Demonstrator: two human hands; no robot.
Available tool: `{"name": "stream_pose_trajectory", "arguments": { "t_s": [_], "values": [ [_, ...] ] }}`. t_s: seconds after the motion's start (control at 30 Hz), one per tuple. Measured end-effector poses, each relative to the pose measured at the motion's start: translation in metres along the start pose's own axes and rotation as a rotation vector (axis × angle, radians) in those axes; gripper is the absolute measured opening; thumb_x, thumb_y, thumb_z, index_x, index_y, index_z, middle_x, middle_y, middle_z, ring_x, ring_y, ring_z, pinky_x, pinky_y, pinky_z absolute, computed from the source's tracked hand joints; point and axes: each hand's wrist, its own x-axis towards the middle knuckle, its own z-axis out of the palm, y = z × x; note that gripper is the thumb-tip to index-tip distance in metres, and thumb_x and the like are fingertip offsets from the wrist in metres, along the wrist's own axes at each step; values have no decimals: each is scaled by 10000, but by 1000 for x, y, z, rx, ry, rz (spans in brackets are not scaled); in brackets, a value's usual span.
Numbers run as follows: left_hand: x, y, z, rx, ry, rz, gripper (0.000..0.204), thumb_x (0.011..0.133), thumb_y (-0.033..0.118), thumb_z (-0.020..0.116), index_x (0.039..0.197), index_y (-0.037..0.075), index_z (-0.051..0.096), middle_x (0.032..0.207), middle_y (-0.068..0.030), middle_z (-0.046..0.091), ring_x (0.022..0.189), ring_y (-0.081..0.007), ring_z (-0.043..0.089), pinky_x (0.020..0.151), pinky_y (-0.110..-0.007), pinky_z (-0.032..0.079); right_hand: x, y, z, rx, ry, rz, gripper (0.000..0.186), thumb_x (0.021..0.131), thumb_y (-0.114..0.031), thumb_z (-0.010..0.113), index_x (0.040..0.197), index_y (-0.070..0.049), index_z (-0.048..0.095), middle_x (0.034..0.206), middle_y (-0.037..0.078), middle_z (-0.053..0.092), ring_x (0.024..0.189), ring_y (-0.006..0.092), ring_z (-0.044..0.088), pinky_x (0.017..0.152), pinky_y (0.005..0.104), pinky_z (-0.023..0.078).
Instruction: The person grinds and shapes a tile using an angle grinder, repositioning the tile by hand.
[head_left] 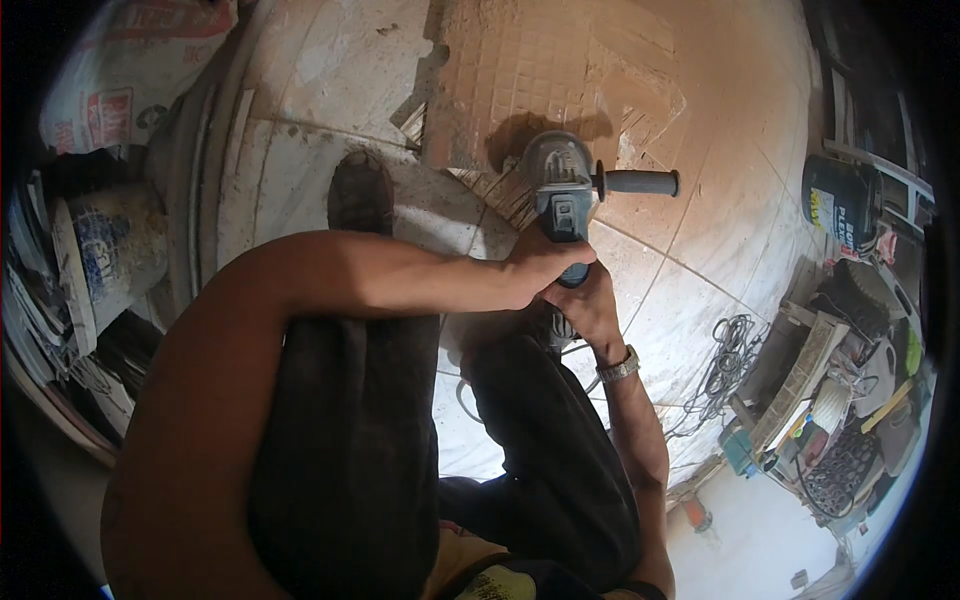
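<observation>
An angle grinder [558, 200] with a dark body, a rounded guard at its front and a side handle [642, 182] sticking out to the right is held in both hands. My left hand [550, 260] wraps round its body from the left. My right hand [590, 305] grips it farther back, just below the left one. The guard end is over a dusty brown grid-patterned slab [520, 70], beside a broken, ridged edge [485, 185]. What lies under the guard is hidden.
My shoe [360, 195] rests on dusty floor tiles [320, 90]. A sack [125, 60] and stained bucket [115, 255] stand at left. At right are a black container [840, 200], coiled cable [730, 365], and a wooden crate [800, 375] among piled tools and clutter.
</observation>
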Motion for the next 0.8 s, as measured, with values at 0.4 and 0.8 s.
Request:
{"name": "stream_pose_trajectory", "arguments": {
  "t_s": [0.4, 0.8],
  "values": [
    [22, -4, 16, 53, -62, 44, 342, 786, 157, 876, 1047, 69, 673, 952, -40, 666, 883, -163, 648, 780, -350, 557, -5, 1, -12, 83, 67, 60, 521, 810, -219, 911, 1176, 57, 666, 1027, 112, 759, 925, 186, 713, 831, 350, 581],
    [19, -3, 25, 41, -115, 30, 396, 763, 158, 887, 1072, 73, 655, 999, -46, 671, 915, -174, 643, 816, -362, 558, -11, 4, -18, 104, 108, 32, 519, 810, -207, 918, 1173, 62, 661, 1018, 129, 760, 906, 197, 719, 821, 353, 586]
  ]
}}
